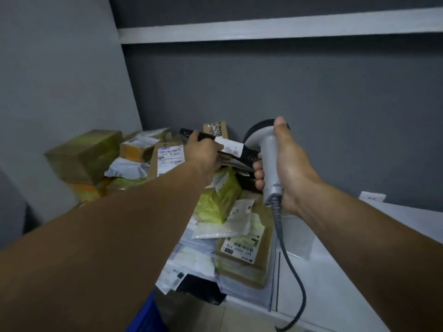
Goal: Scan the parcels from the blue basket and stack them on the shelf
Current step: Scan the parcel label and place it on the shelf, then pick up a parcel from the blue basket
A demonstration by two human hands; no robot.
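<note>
the left hand (203, 152) grips a black parcel (250, 153) by its left end, held over the far side of the parcel pile (242, 250) on the white shelf (335, 271). just right of it, the right hand (287, 168) is wrapped around the grey scanner (269, 149), whose head touches the parcel's right end. a corner of the blue basket (143, 315) shows at the near edge.

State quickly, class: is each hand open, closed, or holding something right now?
Left hand: grips a flat black plastic parcel with a white label.
Right hand: grips the handle of a grey corded handheld barcode scanner.
</note>
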